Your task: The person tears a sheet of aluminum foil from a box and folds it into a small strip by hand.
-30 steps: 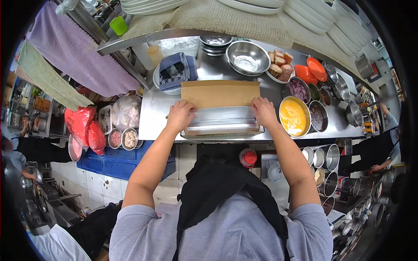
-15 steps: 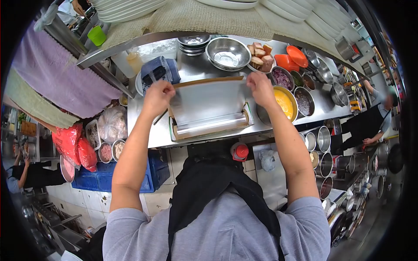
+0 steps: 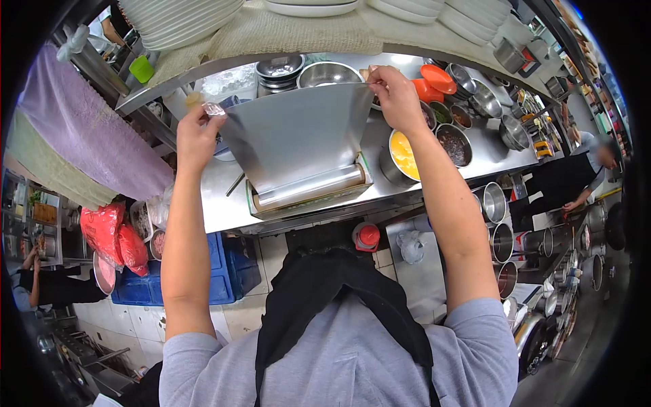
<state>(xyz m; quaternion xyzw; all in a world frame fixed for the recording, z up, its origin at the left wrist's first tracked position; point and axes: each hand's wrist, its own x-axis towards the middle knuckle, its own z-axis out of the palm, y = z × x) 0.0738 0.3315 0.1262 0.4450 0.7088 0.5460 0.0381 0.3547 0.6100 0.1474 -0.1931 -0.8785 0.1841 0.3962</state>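
Note:
A wide sheet of aluminum foil [image 3: 298, 132] rises from a foil roll [image 3: 312, 186] lying in its long cardboard box [image 3: 339, 195] on the steel counter. My left hand [image 3: 198, 136] pinches the sheet's upper left corner, where the foil is crumpled. The upper right corner is gripped between the thumb and fingers of my right hand [image 3: 397, 102]. The sheet is stretched between both hands and hides part of the counter behind it. Just right of the box stands a pot of yellow liquid [image 3: 405, 154], below my right forearm.
Steel bowls [image 3: 330, 73] stand behind the foil, with an orange container [image 3: 437, 79] to their right. Stacked white plates [image 3: 183, 24] rest on the shelf above. A blue crate [image 3: 183, 278] with red bags [image 3: 112, 234] is at left. A co-worker [image 3: 566, 176] stands at right.
Both hands have moved up and farther from the box, my left hand also outward to the left. A longer stretch of foil has come off the roll.

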